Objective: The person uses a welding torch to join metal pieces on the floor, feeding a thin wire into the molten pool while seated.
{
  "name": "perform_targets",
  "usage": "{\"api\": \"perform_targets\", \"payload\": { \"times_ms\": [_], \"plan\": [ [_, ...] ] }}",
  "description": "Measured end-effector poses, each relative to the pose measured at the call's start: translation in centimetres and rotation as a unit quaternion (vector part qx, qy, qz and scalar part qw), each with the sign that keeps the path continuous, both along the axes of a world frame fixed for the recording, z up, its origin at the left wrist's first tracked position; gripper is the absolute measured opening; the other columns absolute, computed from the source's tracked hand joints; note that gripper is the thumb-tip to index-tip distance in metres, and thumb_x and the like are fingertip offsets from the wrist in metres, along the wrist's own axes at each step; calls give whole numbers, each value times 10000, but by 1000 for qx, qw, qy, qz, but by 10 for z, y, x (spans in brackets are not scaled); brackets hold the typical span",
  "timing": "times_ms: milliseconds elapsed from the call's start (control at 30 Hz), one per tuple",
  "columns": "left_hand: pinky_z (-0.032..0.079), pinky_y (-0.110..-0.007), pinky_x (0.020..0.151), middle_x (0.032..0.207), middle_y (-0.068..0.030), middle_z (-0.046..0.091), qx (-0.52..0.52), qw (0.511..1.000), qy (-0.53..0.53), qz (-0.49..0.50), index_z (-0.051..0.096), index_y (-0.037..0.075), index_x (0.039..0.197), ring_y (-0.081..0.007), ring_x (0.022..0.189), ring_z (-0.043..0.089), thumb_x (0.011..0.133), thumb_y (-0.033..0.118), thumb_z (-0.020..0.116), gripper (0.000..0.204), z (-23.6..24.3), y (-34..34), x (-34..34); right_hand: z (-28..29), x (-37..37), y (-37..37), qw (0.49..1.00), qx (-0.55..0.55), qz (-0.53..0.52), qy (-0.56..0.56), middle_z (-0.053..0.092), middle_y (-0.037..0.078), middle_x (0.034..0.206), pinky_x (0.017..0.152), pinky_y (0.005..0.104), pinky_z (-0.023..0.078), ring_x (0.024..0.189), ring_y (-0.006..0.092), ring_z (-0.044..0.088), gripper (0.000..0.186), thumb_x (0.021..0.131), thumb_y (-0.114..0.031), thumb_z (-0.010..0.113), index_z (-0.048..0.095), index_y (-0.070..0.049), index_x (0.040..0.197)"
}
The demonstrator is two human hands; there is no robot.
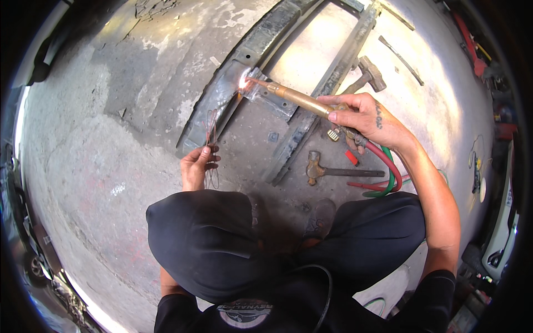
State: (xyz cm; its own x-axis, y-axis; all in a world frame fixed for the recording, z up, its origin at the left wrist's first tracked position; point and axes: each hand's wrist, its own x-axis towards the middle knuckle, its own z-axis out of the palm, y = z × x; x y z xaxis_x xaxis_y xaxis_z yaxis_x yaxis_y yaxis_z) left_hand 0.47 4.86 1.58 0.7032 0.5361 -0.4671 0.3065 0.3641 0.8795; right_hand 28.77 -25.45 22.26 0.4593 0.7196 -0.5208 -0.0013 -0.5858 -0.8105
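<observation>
My right hand is wrapped round a brass gas torch, with a red hose and a green hose trailing from its rear end. The torch tip meets a bright glowing spot on a dark metal frame, at the joint between its curved beam and a short bracket. Pinched in the fingers of my left hand is a looped bundle of thin wire. That bundle stands beside the near end of the curved beam, below the glow.
A ball-peen hammer lies on the concrete between my knees and the frame's straight rail. Beyond the rail are a heavy hammer and a metal bar. A small red piece sits near the hoses.
</observation>
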Motion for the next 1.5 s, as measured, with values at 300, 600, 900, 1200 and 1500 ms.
{"api": "perform_targets", "payload": {
  "times_ms": [300,600,900,1200,1500],
  "plan": [
    [586,-354,729,1097,-153,754,-1,1000,1,2,711,-63,1174,-233,869,734,1039,222,652,321,0,0,1,-2,0,0,1000,6,-3,4,631,44,672,477,282,462,504,116,621,539,1006,-285,663,578,18,1444],
    [585,-357,727,1098,-152,754,1,1000,4,2,711,-63,1174,-235,871,734,1038,220,652,319,1,-1,1,-2,-1,0,1000,2,-3,1,633,42,669,474,281,467,506,117,620,535,1006,-285,661,581,11,1444],
    [587,-352,731,1100,-155,754,-3,1000,1,3,711,-63,1169,-231,867,735,1039,220,650,318,0,-1,1,-2,0,0,1000,3,-5,3,634,41,663,474,284,464,492,117,614,537,1004,-291,663,585,11,1441],
    [586,-356,742,1112,-154,752,-3,1000,0,-1,710,-59,1175,-229,880,734,1037,229,654,324,-1,0,2,-3,0,0,1000,1,-8,-2,651,43,715,479,286,465,505,102,604,540,995,-295,676,594,5,1436],
    [586,-361,747,1108,-149,755,-4,1000,2,-1,712,-48,1179,-231,890,735,1034,236,660,323,-1,0,2,-2,1,0,1000,-9,-3,0,645,40,710,488,284,474,514,103,605,530,999,-288,669,595,1,1436]
  ]
}}
